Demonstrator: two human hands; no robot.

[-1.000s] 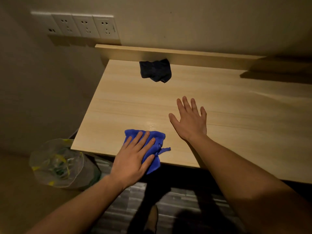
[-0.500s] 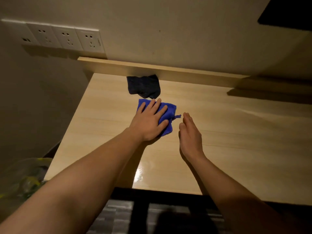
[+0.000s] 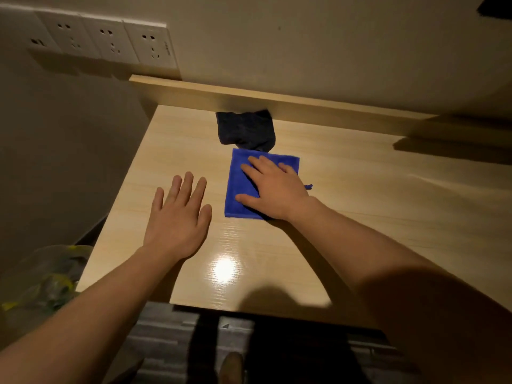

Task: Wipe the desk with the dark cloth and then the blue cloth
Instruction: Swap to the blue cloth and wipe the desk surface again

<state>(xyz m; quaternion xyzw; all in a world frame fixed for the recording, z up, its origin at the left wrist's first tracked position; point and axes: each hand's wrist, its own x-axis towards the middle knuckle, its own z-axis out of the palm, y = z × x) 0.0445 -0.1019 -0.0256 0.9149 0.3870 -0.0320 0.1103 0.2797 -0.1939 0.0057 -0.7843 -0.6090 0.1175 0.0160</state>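
Observation:
The blue cloth (image 3: 237, 182) lies flat on the light wooden desk (image 3: 365, 206), in its left half toward the back. My right hand (image 3: 274, 187) presses palm-down on the cloth with fingers spread. The dark cloth (image 3: 245, 131) sits crumpled just behind the blue one, against the desk's raised back ledge (image 3: 318, 106), and its lower edge touches the blue cloth. My left hand (image 3: 178, 214) rests flat and open on the bare desk, left of the blue cloth, holding nothing.
A row of wall sockets (image 3: 110, 42) is above the desk's back-left corner. A bin lined with a clear plastic bag (image 3: 47, 275) stands on the floor left of the desk. A wet sheen (image 3: 224, 268) reflects light near the front edge.
The blue cloth passed from my left hand to my right hand. My left hand slid off it to the left and now lies flat on the desk. The dark cloth stayed put.

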